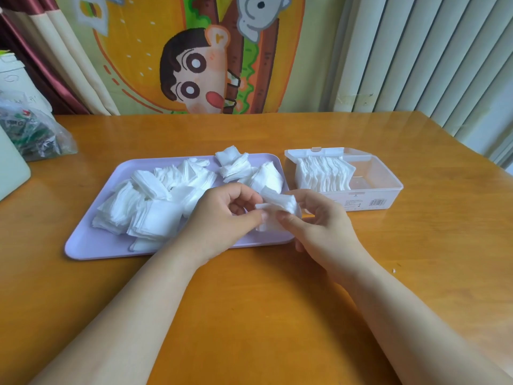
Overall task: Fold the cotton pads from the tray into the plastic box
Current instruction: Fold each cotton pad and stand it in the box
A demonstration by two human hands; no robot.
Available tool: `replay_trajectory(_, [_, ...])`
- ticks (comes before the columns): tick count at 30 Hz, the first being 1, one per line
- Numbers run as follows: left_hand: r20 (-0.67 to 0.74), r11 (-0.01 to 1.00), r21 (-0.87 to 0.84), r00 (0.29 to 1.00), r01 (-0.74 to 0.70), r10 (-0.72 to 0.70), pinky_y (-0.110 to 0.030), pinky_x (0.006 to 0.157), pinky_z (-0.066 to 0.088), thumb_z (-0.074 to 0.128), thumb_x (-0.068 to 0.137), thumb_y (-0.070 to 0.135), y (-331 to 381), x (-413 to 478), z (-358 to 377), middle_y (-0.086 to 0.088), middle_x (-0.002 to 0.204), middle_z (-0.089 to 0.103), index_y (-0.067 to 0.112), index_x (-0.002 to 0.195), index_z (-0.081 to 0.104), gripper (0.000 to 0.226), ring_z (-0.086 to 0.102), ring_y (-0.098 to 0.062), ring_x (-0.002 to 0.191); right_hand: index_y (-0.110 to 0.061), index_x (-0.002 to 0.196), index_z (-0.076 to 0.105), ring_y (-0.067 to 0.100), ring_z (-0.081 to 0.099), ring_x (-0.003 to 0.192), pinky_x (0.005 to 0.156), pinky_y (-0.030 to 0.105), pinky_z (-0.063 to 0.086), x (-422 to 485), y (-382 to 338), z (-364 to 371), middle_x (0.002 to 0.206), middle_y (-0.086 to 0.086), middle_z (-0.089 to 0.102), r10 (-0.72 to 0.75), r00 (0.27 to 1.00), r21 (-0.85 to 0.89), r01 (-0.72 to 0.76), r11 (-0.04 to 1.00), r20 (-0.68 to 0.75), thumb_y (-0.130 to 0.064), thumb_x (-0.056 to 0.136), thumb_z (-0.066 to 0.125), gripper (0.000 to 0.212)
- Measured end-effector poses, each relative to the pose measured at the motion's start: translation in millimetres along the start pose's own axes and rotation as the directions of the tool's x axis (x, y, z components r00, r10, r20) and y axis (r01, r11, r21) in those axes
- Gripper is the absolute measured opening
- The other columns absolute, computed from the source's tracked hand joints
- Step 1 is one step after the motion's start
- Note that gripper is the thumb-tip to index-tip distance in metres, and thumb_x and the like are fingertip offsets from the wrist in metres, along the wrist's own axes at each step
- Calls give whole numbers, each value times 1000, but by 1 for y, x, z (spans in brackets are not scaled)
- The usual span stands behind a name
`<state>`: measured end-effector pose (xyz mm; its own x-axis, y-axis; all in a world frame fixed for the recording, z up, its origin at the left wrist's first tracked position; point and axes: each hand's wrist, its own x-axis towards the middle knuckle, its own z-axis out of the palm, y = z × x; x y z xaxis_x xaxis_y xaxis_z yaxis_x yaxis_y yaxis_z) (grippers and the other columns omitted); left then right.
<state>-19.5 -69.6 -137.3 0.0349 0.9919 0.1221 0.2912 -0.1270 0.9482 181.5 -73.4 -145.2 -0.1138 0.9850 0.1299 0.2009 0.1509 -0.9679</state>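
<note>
- Left hand [222, 218], centre of the frame: fingers [251, 215] curled, thumb and forefinger pinching the left edge of a soft white square cotton pad [280, 204].
- Right hand [322, 218]: fingers curled, pinching the same pad from its right side. The pad is partly creased and held above the right end of the tray.
- Shallow lilac rectangular plastic tray [91, 243], left of centre: rounded corners, low rim and a smooth matt surface.
- Loose heap of white cotton pads [150, 207] on the tray: thin, fibrous squares, some in slumped stacks and some lying singly. One small stack overhangs the far rim.
- Clear rectangular plastic box [388, 187], just right of the tray: its hinged lid [319, 152] is open at the back. A barcode label [377, 202] is on the front wall, with fine print too small to read.
- Row of folded white pads [324, 175] standing on edge in the left part of the box.
- Glossy orange-brown wooden tabletop [249, 301], which carries the tray and the box.
- Printed cloth with a cartoon face [194, 65], upper centre.
- Pale vertical blinds [430, 51], upper right.
- Crumpled clear plastic bag [30, 134], left edge.
</note>
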Motion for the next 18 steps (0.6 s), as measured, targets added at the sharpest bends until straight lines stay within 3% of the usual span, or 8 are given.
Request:
replay_trajectory(2, [13,993,116,1000,-5,4,-20,66,49,88,80,15,-2,0,-1,4,83,65,28,113,69,40,52,-7,65,-28,107,74,19,44,50,51,27,36,-1,2,0,71,6,65,16,1000,-49,-14,999,22,-13,95,76,19])
replay_trajectory(4, [53,983,181,999,-2,-8,-15,61,45,89,79,17,-3,0,-2,4,83,61,36,129,59,61,48,-3,58,-27,108,75,13,40,48,50,24,35,0,4,0,61,-13,59,20,997,-107,-13,994,69,-14,95,76,19])
replay_trajectory(5, [76,980,199,997,-5,-10,-14,59,43,88,81,16,-3,0,-2,3,79,58,36,129,60,59,47,-1,56,-27,111,75,9,41,47,50,19,36,1,4,0,65,-17,62,13,997,-143,-3,990,73,-15,94,77,21])
replay_trajectory(9, [73,980,196,997,-37,23,-13,51,36,84,84,14,-3,1,-1,7,62,50,27,96,76,19,42,-2,50,-36,133,67,1,52,50,59,10,43,2,7,0,114,-17,70,-27,1000,-289,22,957,-14,-20,90,80,47])
replay_trajectory(12, [75,981,193,997,-21,6,-14,54,40,88,82,17,-5,2,-2,9,61,52,29,107,73,31,46,-2,51,-47,139,60,8,42,46,59,13,47,1,7,-1,118,-20,67,-57,998,-297,50,954,-17,-18,91,78,59])
replay_trajectory(15, [116,969,246,993,-25,-4,-20,61,44,92,77,22,-8,3,-1,16,59,51,33,118,69,48,51,-2,56,-50,138,62,6,43,46,60,14,46,1,8,0,100,-33,68,-87,996,-321,89,943,21,-16,93,75,58])
replay_trajectory(18, [124,961,275,992,-37,3,-25,65,47,92,76,21,-11,4,0,18,56,52,35,122,67,54,54,-3,59,-40,134,68,-16,52,56,61,6,38,0,7,0,62,-47,54,-82,995,-381,96,920,53,-17,98,72,43])
